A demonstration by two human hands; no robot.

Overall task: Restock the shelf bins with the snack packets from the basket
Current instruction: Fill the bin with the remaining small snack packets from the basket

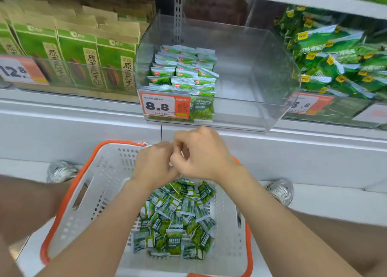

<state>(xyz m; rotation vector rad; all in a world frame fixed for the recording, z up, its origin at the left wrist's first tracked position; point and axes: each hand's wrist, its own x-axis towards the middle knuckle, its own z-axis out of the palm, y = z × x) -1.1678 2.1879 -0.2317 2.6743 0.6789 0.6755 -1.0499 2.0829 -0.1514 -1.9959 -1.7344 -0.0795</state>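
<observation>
A white basket with an orange rim (69, 193) sits low in front of me and holds several small green snack packets (178, 218) in a loose heap. My left hand (155, 163) and my right hand (205, 157) meet above the basket's far edge, fingers curled and touching each other. No packet shows in either hand. Straight above them on the shelf stands a clear plastic bin (251, 71). Its left side holds neat rows of the same green packets (182, 71); its right side is bare.
An 8.8 price tag (159, 106) hangs on the bin's front. Tall green and brown bags (83, 61) fill the shelf to the left. A bin of larger green packets (335, 63) stands to the right. My shoes (60, 171) flank the basket.
</observation>
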